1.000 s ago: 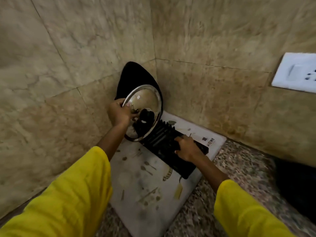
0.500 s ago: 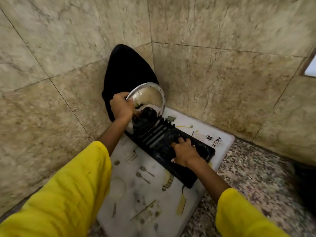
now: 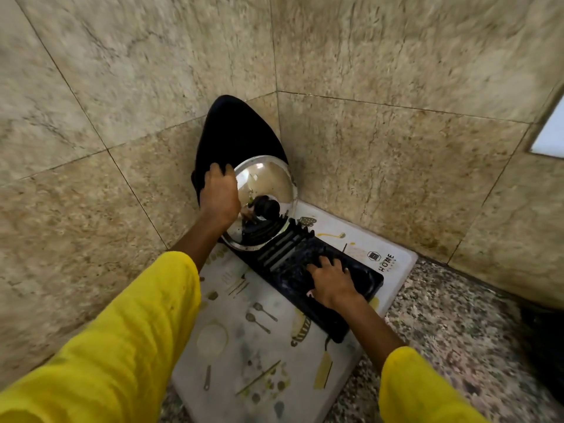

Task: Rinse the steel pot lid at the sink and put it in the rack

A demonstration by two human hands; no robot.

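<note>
The steel pot lid stands on edge at the far end of the black rack, its black knob facing me. It leans back toward a black pan propped in the wall corner. My left hand grips the lid's left rim, fingers curled over the edge. My right hand lies flat on the near part of the rack with fingers spread, holding nothing.
The rack sits on a white printed drying mat on a speckled granite counter. Beige tiled walls meet in the corner just behind the pan. A white switch plate is on the right wall; a dark object stands at the right edge.
The lid has come down and now stands in the rack's far slots. My left hand slid up its left rim. My right hand stayed on the rack.
</note>
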